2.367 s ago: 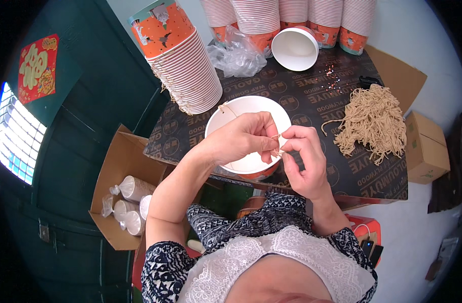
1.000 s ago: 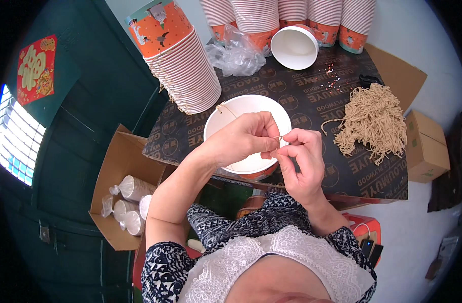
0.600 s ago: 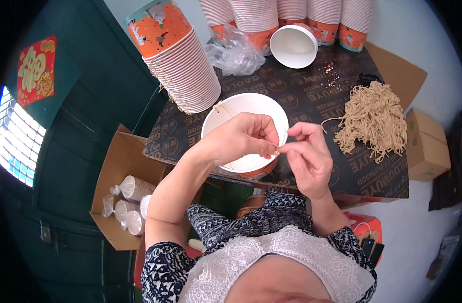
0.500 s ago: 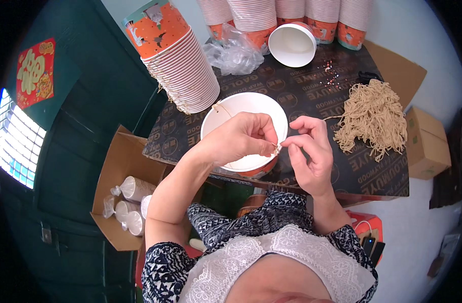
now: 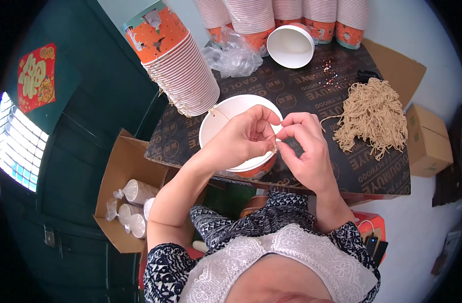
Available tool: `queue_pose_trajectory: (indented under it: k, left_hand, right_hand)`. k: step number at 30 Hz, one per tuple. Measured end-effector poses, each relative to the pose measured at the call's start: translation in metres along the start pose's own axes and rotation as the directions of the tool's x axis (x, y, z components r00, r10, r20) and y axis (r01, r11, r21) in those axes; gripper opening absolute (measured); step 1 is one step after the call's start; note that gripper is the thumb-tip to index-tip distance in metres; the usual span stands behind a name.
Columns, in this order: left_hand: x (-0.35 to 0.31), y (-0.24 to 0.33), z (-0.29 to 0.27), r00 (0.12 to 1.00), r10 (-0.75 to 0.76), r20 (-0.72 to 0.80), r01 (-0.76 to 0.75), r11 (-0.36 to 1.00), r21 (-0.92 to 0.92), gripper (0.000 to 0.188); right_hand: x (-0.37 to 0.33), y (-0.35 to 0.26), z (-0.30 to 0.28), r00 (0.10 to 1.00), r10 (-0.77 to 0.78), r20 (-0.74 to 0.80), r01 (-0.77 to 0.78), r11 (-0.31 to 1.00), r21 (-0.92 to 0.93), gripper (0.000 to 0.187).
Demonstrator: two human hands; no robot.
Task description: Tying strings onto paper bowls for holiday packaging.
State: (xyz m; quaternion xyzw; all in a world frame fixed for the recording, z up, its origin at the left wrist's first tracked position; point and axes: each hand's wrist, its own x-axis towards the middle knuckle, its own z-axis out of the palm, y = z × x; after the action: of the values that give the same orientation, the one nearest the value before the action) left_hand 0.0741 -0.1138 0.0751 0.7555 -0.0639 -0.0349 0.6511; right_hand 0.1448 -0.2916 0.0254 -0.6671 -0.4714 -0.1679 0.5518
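Note:
A paper bucket (image 5: 209,132), white inside and orange outside, stands at the table's near edge, its mouth facing up. A thin beige cord (image 5: 215,112) crosses inside it from the far left rim. At the right rim my left hand (image 5: 246,135) reaches over the mouth, thumb and fingers pinched on the cord's end. My right hand (image 5: 307,149) meets it from the right, thumb and index finger closed on the same bit of cord. The fingertips hide the knot or hole there.
A tall stack of corded buckets (image 5: 185,81) leans at the left. More bucket stacks (image 5: 248,20), a crumpled plastic bag (image 5: 236,58) and a tipped bucket (image 5: 291,48) are at the back. Cut cords (image 5: 372,116) lie heaped right, beyond scattered small bits (image 5: 329,76). A carton (image 5: 117,177) stands lower left.
My right hand's fingers have come in closer to my left fingertips and now pinch at the cord. My left fingers have shifted slightly; the bucket stays nearly in place.

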Motion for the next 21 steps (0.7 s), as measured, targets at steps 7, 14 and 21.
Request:
queue_pose_trajectory:
  k: [7, 14, 21]
  left_hand:
    - [-0.001, -0.002, 0.004, 0.999, 0.02, -0.026, -0.019, 1.0, 0.021, 0.037]
    - [-0.001, 0.004, 0.004, 0.999, -0.044, -0.025, 0.044, 0.999, 0.001, 0.035]
    - [-0.006, -0.001, 0.01, 0.999, 0.042, -0.032, -0.042, 0.999, 0.003, 0.034]
  right_hand:
    - [0.008, 0.002, 0.004, 0.996, -0.078, -0.046, 0.073, 0.994, -0.085, 0.018]
    - [0.01, 0.007, 0.006, 0.995, -0.076, -0.058, 0.07, 0.993, -0.092, 0.016]
    - [0.007, 0.009, -0.004, 0.992, 0.029, 0.12, -0.025, 0.999, -0.038, 0.011]
